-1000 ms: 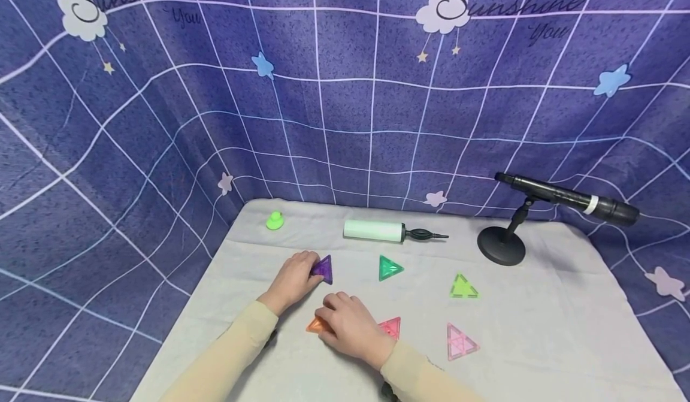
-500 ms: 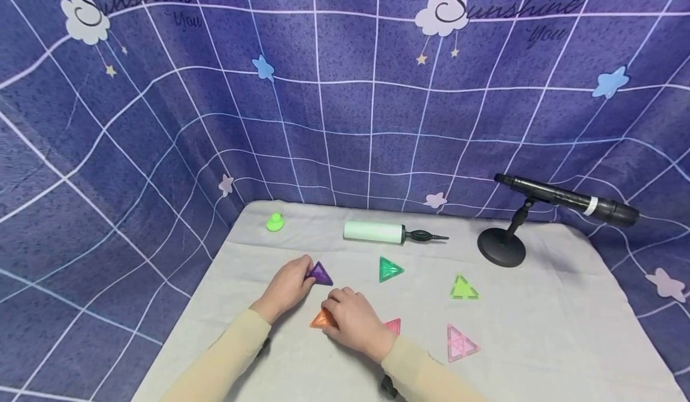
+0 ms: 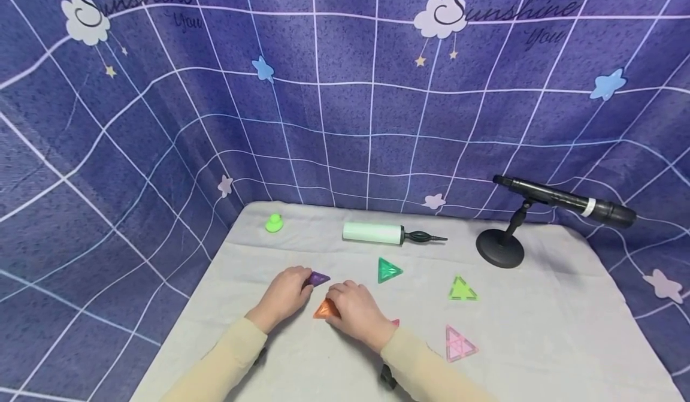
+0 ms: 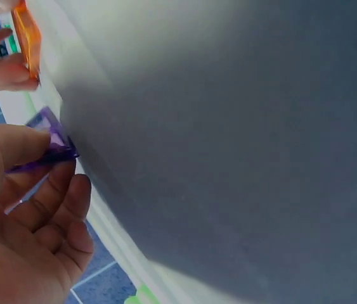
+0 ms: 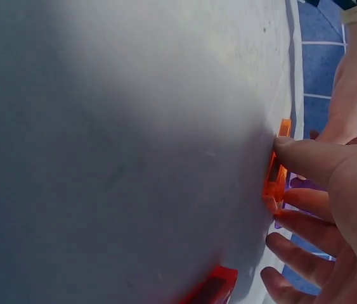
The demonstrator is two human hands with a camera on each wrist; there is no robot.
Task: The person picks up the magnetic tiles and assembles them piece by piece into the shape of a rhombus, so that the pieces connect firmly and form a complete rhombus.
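A purple triangular tile [image 3: 319, 278] is pinched in my left hand [image 3: 284, 294], tilted; the left wrist view shows the thumb on the tile's face [image 4: 56, 144] and fingers behind it. My right hand [image 3: 357, 311], close beside on the right, grips an orange triangular tile [image 3: 326, 310] between thumb and fingers. In the right wrist view the orange tile [image 5: 278, 166] stands on edge, overlapping the purple one behind it. Whether the two tiles touch there I cannot tell. A red tile [image 3: 396, 323] lies mostly hidden behind my right wrist.
A teal triangle [image 3: 389, 270], a lime triangle [image 3: 462, 289] and a pink triangle [image 3: 459, 344] lie to the right. Along the back are a green duck [image 3: 274, 223], a pale green pump [image 3: 373, 233] and a black stand [image 3: 501, 247] with a microphone.
The purple tile has turned and tilted in my left hand, which moved slightly toward me. My right hand has carried the orange tile up and slightly right, nearer the purple one.
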